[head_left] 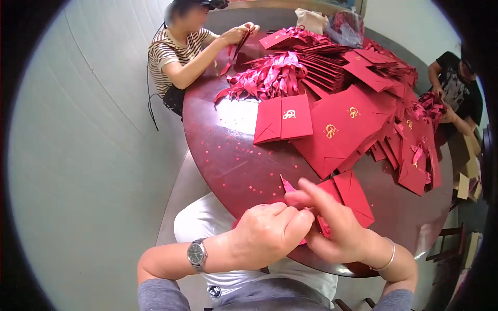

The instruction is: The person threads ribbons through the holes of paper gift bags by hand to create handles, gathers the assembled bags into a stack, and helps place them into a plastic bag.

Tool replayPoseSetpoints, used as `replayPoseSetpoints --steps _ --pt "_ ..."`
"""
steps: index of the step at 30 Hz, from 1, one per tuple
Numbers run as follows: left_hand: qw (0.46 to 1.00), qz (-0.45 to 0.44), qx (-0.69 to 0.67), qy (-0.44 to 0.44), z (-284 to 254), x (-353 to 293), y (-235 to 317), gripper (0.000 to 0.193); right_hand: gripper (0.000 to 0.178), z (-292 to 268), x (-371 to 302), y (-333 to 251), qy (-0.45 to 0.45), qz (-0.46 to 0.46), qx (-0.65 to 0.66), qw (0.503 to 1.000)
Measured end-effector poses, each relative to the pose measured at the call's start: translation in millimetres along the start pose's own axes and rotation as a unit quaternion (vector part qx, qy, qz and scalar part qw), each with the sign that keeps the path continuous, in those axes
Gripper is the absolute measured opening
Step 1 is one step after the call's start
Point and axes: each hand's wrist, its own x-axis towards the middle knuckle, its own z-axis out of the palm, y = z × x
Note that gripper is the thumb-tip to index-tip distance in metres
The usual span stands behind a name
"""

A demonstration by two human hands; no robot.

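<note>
At the table's near edge I see my left hand and right hand pinched on a pink ribbon at a small red folded bag; a loose pinch could let that slick ribbon slip free

Packaging everywhere here, all red; two flat red paper bags with a gold emblem lie side by side mid-table, another bigger flat bag with gold marks just right of them; a stack of folded red bags sits at the far side, more scattered along the right edge; brown cardboard boxes stand off the table at far right; no screens or signs in view.
</note>
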Motion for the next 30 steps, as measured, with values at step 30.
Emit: replayPoseSetpoints --steps 30 --pt "0.92 -0.275 -0.259 -0.106 17.9 28.2 -20.4 0.025 0.009 -82.3 -70.2 -18.3 0.166 0.355 -0.054 0.919"
